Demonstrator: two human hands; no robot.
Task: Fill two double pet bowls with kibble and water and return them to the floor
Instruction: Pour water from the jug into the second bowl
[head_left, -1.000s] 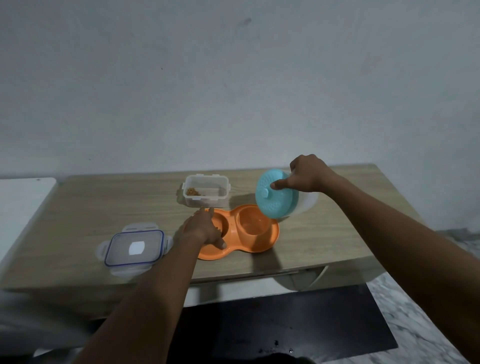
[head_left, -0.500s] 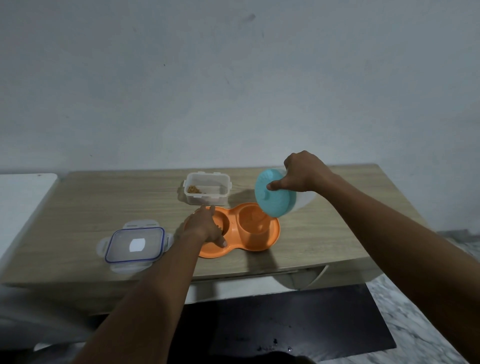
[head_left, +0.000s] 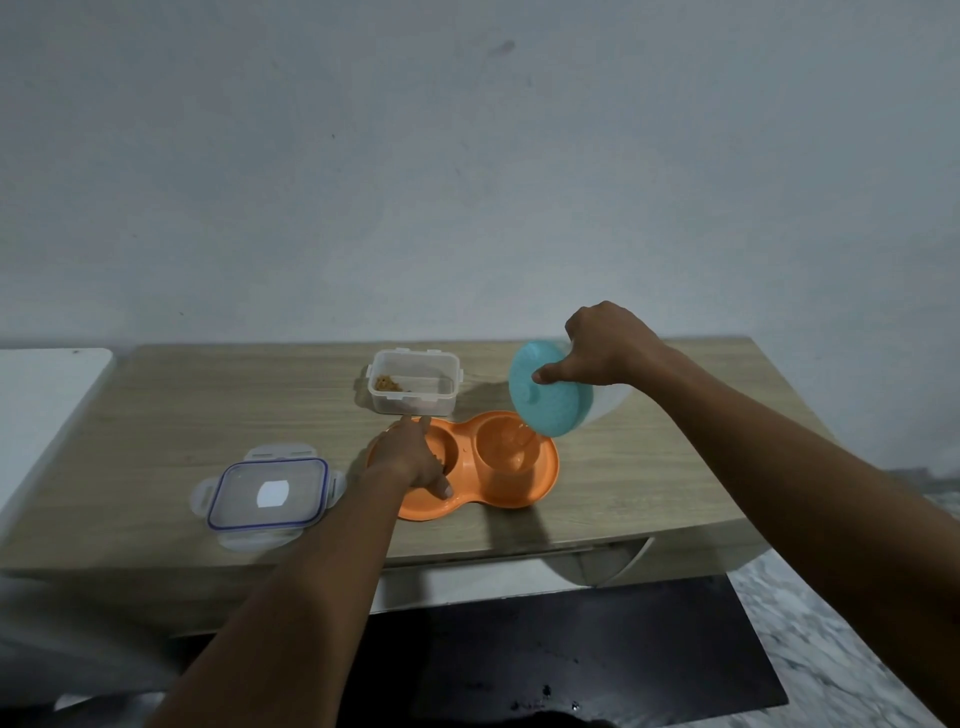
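An orange double pet bowl (head_left: 524, 491) lies on the wooden table (head_left: 156, 426). My left hand (head_left: 410, 457) rests on its left rim, fingers spread, covering much of the left cup, where a little kibble shows. My right hand (head_left: 605, 345) grips a clear water jug with a teal lid (head_left: 550, 400), tipped on its side over the right cup. A thin stream of water runs into that cup. A clear kibble container (head_left: 414, 383) stands open just behind the bowl, with a few brown pieces in one corner.
The container's clear lid with a blue seal (head_left: 269, 493) lies flat at the table's front left. A white surface (head_left: 36, 410) adjoins the table on the left. A black mat (head_left: 571, 649) covers the floor below, beside marbled tiles (head_left: 831, 639).
The jug has tipped further and risen slightly over the right cup. My left hand has stayed on the bowl's left rim.
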